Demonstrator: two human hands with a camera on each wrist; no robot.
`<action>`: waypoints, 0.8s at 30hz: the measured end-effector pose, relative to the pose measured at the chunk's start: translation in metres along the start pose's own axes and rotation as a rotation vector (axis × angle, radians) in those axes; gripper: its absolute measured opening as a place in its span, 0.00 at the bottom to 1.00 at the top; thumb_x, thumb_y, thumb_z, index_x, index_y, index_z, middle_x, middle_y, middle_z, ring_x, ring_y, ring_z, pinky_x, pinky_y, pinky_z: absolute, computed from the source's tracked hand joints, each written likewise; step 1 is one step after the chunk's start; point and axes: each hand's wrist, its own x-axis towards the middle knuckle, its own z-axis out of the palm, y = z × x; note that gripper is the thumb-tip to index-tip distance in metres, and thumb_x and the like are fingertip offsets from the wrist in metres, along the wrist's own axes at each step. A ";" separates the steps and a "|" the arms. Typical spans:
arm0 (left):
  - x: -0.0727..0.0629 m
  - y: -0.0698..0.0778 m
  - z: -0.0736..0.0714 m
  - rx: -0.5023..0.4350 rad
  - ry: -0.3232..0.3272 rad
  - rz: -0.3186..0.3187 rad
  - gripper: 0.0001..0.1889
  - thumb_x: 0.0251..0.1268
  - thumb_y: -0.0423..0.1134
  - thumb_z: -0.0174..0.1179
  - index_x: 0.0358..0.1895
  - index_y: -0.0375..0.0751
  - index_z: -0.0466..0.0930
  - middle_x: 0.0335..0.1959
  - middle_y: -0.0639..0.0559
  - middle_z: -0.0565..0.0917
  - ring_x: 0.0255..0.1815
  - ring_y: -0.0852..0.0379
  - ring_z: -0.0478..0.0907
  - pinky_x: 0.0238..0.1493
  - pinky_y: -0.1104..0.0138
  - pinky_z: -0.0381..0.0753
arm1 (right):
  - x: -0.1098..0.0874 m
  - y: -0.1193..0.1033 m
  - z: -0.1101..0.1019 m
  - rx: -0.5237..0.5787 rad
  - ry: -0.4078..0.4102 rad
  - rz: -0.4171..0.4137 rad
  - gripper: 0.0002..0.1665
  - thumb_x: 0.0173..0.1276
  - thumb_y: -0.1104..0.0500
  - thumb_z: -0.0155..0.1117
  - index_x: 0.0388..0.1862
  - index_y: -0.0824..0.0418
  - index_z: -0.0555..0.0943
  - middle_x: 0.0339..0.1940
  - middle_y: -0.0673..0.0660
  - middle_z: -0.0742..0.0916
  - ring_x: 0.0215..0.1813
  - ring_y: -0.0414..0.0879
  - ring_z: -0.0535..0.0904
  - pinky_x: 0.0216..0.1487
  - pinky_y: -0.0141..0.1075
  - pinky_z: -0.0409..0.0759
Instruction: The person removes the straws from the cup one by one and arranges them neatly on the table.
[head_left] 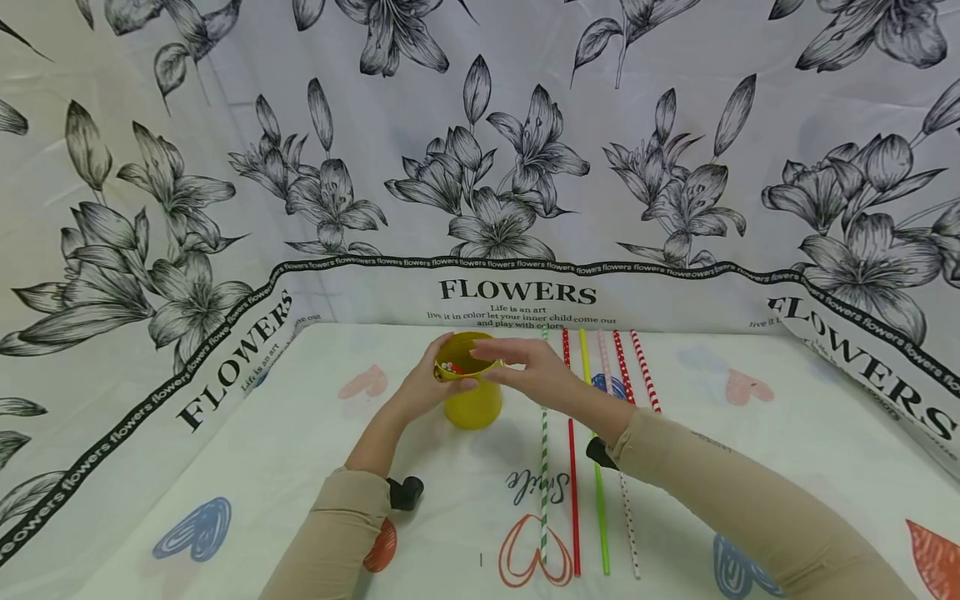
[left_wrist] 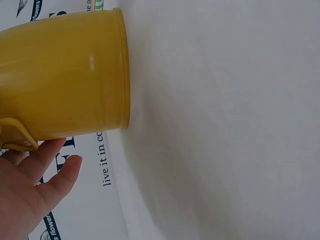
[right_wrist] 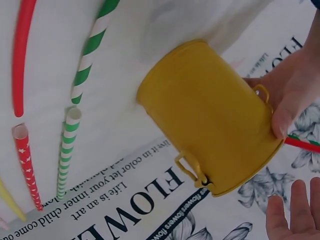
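Note:
A yellow metal pail [head_left: 472, 408] with small loop handles tilts close over the white tablecloth. My left hand [head_left: 422, 385] grips it at the rim, thumb in front and fingers round the left side. In the right wrist view, the left thumb presses the pail [right_wrist: 210, 120] near its rim. Ends of straws [head_left: 451, 367] show inside the mouth, and a red and green pair of straws [right_wrist: 305, 144] juts past the rim. My right hand [head_left: 536, 371] hovers at the rim's right side with its fingers extended, just apart from it in the right wrist view.
Paper straws lie in two rows right of the pail: green-striped [head_left: 544, 500], red [head_left: 574, 508], lime green [head_left: 602, 525] and dotted white [head_left: 630, 533] nearer, with starred red [head_left: 567, 350], yellow [head_left: 584, 354] and red-striped [head_left: 643, 367] farther back. A flower-printed curtain [head_left: 517, 225] stands behind.

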 end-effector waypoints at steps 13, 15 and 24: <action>-0.001 -0.002 -0.002 0.001 -0.008 0.005 0.47 0.62 0.48 0.67 0.78 0.52 0.44 0.74 0.41 0.60 0.72 0.36 0.58 0.68 0.42 0.58 | 0.022 0.002 0.022 -0.028 -0.052 0.026 0.24 0.68 0.58 0.65 0.62 0.61 0.79 0.58 0.55 0.83 0.63 0.52 0.73 0.61 0.42 0.74; 0.000 -0.002 -0.002 -0.002 -0.007 0.006 0.47 0.62 0.48 0.67 0.77 0.53 0.44 0.73 0.42 0.61 0.72 0.37 0.58 0.69 0.42 0.58 | 0.024 0.002 0.024 -0.036 -0.043 0.018 0.22 0.68 0.57 0.65 0.60 0.61 0.80 0.56 0.55 0.84 0.61 0.52 0.74 0.59 0.41 0.75; 0.001 -0.002 -0.002 -0.016 -0.019 0.012 0.48 0.61 0.49 0.67 0.77 0.53 0.44 0.74 0.43 0.60 0.72 0.38 0.59 0.69 0.44 0.60 | 0.031 0.002 0.026 -0.057 -0.014 -0.001 0.15 0.68 0.59 0.65 0.52 0.63 0.84 0.46 0.54 0.88 0.53 0.49 0.77 0.55 0.38 0.76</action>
